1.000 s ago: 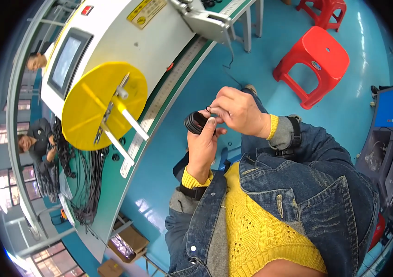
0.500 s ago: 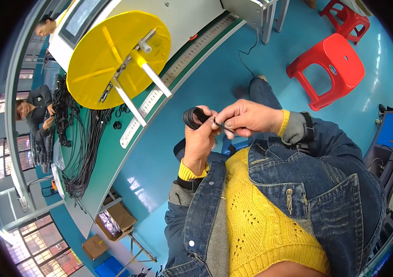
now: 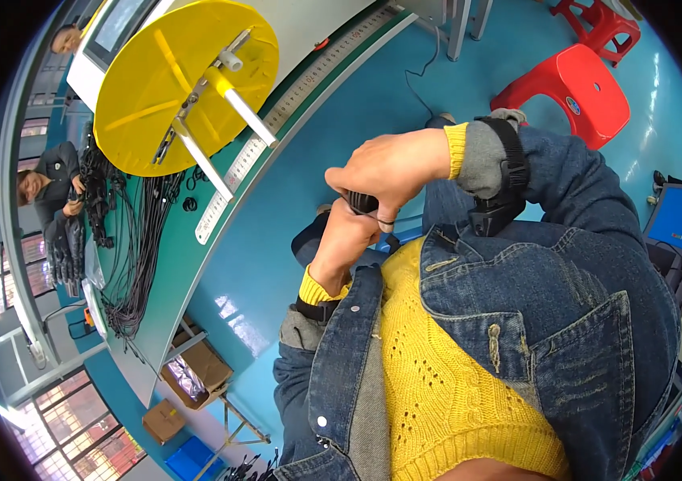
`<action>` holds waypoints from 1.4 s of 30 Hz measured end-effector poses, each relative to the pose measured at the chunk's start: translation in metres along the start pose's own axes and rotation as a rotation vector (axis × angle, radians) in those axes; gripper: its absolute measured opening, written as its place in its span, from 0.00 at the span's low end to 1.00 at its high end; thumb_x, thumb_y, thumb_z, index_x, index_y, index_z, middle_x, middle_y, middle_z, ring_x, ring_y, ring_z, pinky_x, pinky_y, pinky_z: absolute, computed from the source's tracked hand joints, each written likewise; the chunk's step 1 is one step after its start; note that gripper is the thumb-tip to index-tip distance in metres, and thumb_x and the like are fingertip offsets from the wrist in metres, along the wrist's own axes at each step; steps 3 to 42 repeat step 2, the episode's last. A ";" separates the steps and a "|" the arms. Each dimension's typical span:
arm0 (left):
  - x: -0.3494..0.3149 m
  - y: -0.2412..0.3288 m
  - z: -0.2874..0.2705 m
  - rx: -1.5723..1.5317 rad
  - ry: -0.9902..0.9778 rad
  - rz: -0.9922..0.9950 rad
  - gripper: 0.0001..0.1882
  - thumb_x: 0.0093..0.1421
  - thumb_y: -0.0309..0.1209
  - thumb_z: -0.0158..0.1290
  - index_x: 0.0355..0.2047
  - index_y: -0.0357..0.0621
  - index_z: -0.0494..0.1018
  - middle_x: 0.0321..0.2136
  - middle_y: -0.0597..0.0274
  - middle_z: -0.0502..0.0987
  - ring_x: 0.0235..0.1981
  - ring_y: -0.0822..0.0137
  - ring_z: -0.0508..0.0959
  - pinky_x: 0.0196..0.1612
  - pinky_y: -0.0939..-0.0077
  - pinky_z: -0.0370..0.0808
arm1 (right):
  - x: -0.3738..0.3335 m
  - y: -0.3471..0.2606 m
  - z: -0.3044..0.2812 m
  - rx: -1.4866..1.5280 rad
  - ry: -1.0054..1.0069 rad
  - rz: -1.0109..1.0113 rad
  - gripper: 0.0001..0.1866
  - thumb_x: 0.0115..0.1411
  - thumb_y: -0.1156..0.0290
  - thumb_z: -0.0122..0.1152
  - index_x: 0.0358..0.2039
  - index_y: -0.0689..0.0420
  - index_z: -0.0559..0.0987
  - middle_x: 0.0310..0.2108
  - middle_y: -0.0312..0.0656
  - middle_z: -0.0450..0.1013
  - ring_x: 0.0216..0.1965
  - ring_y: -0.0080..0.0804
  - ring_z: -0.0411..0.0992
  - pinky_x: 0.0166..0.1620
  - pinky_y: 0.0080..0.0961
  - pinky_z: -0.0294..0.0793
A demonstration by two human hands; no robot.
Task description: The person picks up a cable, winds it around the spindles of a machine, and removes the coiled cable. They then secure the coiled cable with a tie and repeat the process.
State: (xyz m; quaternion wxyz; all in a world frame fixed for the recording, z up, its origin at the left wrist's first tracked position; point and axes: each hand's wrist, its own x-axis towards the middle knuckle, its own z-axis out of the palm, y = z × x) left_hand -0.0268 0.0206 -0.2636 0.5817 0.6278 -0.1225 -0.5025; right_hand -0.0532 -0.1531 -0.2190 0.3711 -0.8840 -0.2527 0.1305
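Note:
A small coil of black cable (image 3: 362, 202) is gripped between my two hands in front of my chest. My left hand (image 3: 344, 242) is closed around its lower side in a fist. From above, my right hand (image 3: 395, 167) bends over the coil, its fingers curled across the top and far side. A short length of the cable runs out by the right hand's lower fingers. Most of the coil is hidden by the hands, so how the right fingers hold it shows only in part.
To the left, a green workbench (image 3: 166, 276) carries a yellow disc winder (image 3: 136, 96) with two pale posts, a ruler strip (image 3: 238, 170) and a bundle of black cables (image 3: 134, 272). Two people sit or stand beyond it. A red stool (image 3: 589, 88) is at the right, cardboard boxes (image 3: 163, 421) below left.
My right hand has moved from beside the coil to over it, turning palm down and covering most of it. The whole view has shifted slightly.

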 end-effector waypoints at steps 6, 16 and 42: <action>0.000 -0.003 -0.004 0.034 0.053 0.039 0.09 0.47 0.22 0.50 0.30 0.38 0.67 0.21 0.64 0.68 0.15 0.76 0.65 0.15 0.83 0.59 | 0.007 0.003 0.007 0.020 -0.016 0.031 0.32 0.36 0.63 0.69 0.43 0.58 0.67 0.29 0.46 0.74 0.30 0.42 0.73 0.32 0.34 0.69; 0.000 -0.003 -0.004 0.034 0.053 0.039 0.09 0.47 0.22 0.50 0.30 0.38 0.67 0.21 0.64 0.68 0.15 0.76 0.65 0.15 0.83 0.59 | 0.007 0.003 0.007 0.020 -0.016 0.031 0.32 0.36 0.63 0.69 0.43 0.58 0.67 0.29 0.46 0.74 0.30 0.42 0.73 0.32 0.34 0.69; 0.000 -0.003 -0.004 0.034 0.053 0.039 0.09 0.47 0.22 0.50 0.30 0.38 0.67 0.21 0.64 0.68 0.15 0.76 0.65 0.15 0.83 0.59 | 0.007 0.003 0.007 0.020 -0.016 0.031 0.32 0.36 0.63 0.69 0.43 0.58 0.67 0.29 0.46 0.74 0.30 0.42 0.73 0.32 0.34 0.69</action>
